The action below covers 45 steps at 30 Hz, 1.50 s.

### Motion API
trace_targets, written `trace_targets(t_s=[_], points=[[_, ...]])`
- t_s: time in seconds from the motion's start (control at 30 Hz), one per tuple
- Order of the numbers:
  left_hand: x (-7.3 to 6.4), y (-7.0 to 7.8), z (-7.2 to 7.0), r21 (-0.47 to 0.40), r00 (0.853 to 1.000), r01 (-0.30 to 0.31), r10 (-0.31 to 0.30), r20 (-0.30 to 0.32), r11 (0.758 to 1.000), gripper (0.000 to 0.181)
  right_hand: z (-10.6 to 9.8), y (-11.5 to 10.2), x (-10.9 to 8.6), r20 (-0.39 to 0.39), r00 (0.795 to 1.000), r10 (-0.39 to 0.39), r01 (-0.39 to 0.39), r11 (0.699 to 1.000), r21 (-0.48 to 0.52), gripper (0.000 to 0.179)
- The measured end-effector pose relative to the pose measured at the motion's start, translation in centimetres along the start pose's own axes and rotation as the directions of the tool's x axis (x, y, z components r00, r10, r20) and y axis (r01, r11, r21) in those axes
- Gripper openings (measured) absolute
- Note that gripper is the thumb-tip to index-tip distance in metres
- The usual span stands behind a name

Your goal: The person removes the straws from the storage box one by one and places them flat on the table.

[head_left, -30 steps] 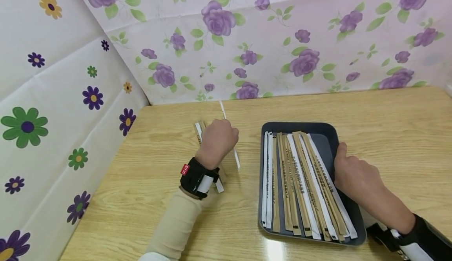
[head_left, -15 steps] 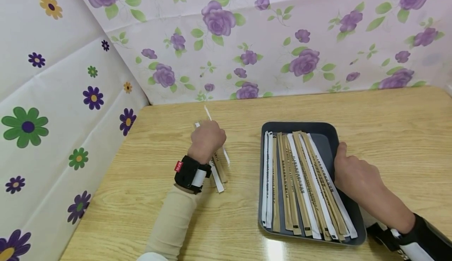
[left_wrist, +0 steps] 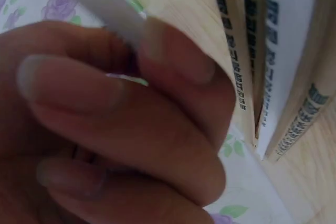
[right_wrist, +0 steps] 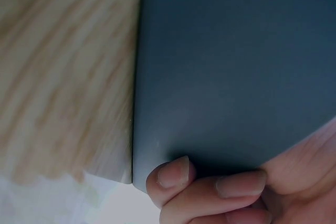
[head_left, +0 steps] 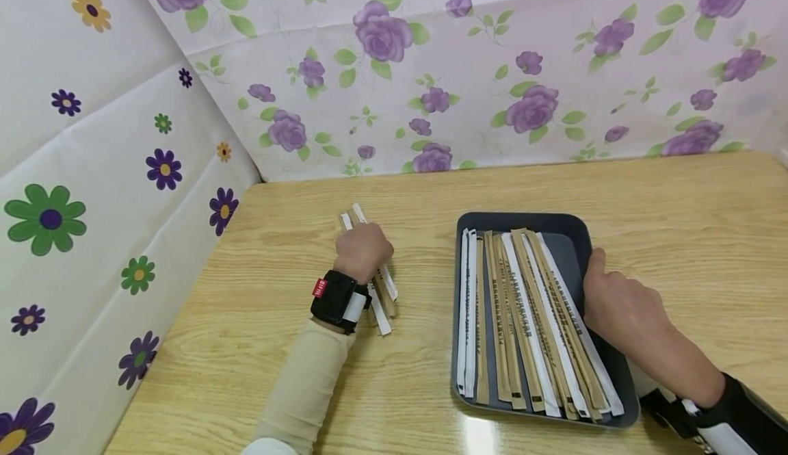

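Observation:
My left hand (head_left: 363,251) pinches a white paper-wrapped straw (head_left: 389,284) between thumb and finger, above a small pile of wrapped straws (head_left: 379,318) on the table. The same white straw (left_wrist: 100,3) slants from the fingertips in the left wrist view, with brown and white printed wrappers (left_wrist: 283,51) of the pile beside it. On the right, my right hand (head_left: 622,304) grips the side of a dark grey tray (head_left: 569,226), thumb at its rim. Curled fingers (right_wrist: 210,192) press the tray's outer wall in the right wrist view. Brown and white wrapped straws (head_left: 529,325) lie lengthwise inside the tray.
The light wood table (head_left: 246,318) ends at a purple-flowered covering (head_left: 382,99) behind and a daisy-patterned one (head_left: 92,202) on the left. Between the pile and the tray lies bare wood (head_left: 425,345).
My left hand has moved left with the white straw, then slightly down toward me, bringing it over the pile. The right hand and the tray have stayed put.

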<state>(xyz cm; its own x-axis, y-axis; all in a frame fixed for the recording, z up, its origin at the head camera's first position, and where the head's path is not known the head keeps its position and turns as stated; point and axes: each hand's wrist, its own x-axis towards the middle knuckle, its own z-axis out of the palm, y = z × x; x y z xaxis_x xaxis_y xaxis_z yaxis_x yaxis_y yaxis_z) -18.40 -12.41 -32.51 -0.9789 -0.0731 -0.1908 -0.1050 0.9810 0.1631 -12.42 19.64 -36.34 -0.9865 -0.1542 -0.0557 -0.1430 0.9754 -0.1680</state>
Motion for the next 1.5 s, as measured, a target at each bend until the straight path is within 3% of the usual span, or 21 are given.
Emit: trace_targets(t_s=[0.2,0.33,0.43,0.53,0.63,0.8,0.87,0.97,1.03,1.17,1.3,1.5], points=[[0.0,0.2,0.1,0.003,0.999,-0.006,0.006,0.053,1.0,0.046,0.1,0.1,-0.1,-0.006,1.0,-0.006,0.006,1.0,-0.001,0.064],[-0.7,1.6,-0.7,-0.051,0.993,-0.122,0.121,-0.015,0.991,0.04,0.1,0.1,-0.1,-0.004,1.0,-0.004,0.004,1.0,0.0,0.064],[-1.9,3.8,-1.2,-0.097,0.972,-0.233,0.229,-0.046,0.968,0.029,0.1,0.0,-0.1,0.006,1.0,0.001,-0.001,1.0,0.002,0.065],[-3.0,6.4,-0.9,-0.105,0.937,-0.35,0.349,-0.023,0.931,0.019,0.1,0.0,-0.1,0.012,1.0,0.003,-0.003,1.0,-0.002,0.066],[-3.8,8.6,0.3,-0.071,0.882,-0.47,0.471,-0.004,0.88,0.021,0.1,0.1,-0.1,0.008,1.0,0.006,-0.006,1.0,-0.002,0.065],[-4.3,10.3,2.2,-0.018,0.784,-0.621,0.621,0.018,0.784,0.036,0.1,0.1,-0.1,0.007,1.0,0.004,-0.004,1.0,0.0,0.065],[-4.4,10.6,2.8,-0.019,0.761,-0.647,0.647,0.044,0.762,0.039,0.1,0.1,-0.1,0.008,1.0,0.001,-0.001,1.0,-0.006,0.065],[-4.7,11.0,3.7,0.017,0.759,-0.648,0.643,0.097,0.762,0.043,0.0,0.1,0.0,-0.004,1.0,-0.003,0.003,1.0,-0.009,0.065],[-4.9,11.2,4.2,0.09,0.76,-0.648,0.634,0.143,0.756,0.044,0.0,0.1,0.0,-0.011,1.0,-0.004,0.004,1.0,-0.01,0.064],[-5.5,11.6,5.2,0.185,0.771,-0.636,0.608,0.191,0.749,0.043,-0.2,0.1,0.0,-0.024,1.0,-0.01,0.009,1.0,-0.007,0.063],[-5.7,11.8,5.8,0.194,0.79,-0.613,0.595,0.148,0.766,0.045,-0.2,0.0,0.1,-0.009,1.0,-0.001,0.001,1.0,-0.006,0.064],[-5.6,11.6,6.0,0.224,0.784,-0.614,0.617,0.063,0.757,0.048,-0.2,0.0,0.1,0.009,1.0,0.011,-0.011,1.0,0.002,0.064]])
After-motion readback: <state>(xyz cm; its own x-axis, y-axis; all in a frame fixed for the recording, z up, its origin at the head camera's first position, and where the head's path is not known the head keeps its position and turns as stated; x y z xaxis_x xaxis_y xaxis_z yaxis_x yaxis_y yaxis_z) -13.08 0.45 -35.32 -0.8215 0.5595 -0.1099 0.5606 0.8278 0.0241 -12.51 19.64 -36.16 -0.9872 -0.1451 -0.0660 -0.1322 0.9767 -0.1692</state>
